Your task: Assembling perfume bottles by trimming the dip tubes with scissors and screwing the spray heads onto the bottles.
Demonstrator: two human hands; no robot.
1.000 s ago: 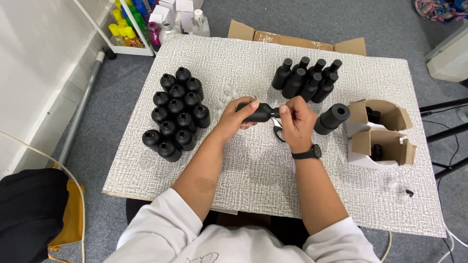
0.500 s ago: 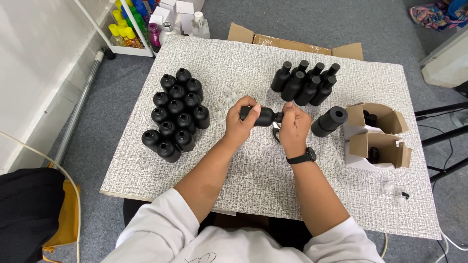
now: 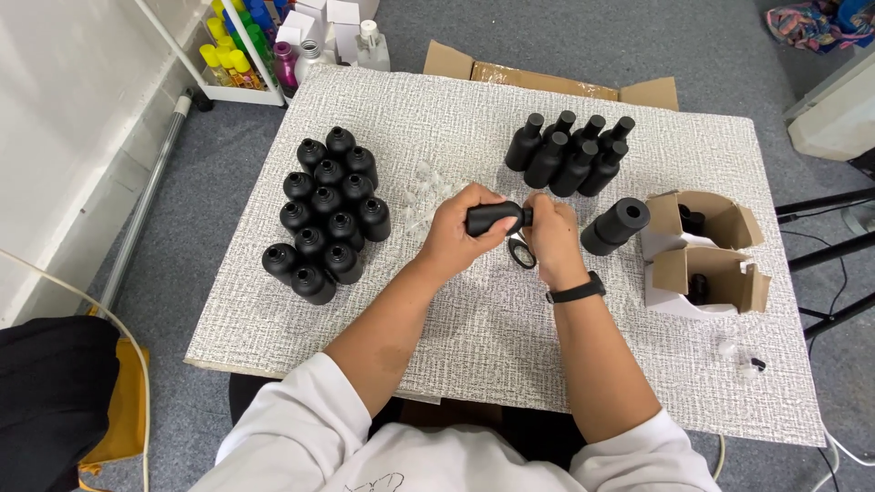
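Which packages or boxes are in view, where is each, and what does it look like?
Two small open cartons: table's right side, white outside, brown inside, each holding a dark bottle.
Large cardboard box: behind the table's far edge, brown, flaps open.
White boxes: floor, top left.

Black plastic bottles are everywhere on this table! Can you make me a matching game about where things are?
Things:
1. bunch of black bottles without caps
2. group of capped black bottles
3. black cylinder lying on its side
4. black bottle held in both hands

Places:
A. beside the open cardboard boxes
B. table's left part
C. table's middle
D. far side, near the brown carton

Pairs: 1-B, 2-D, 3-A, 4-C
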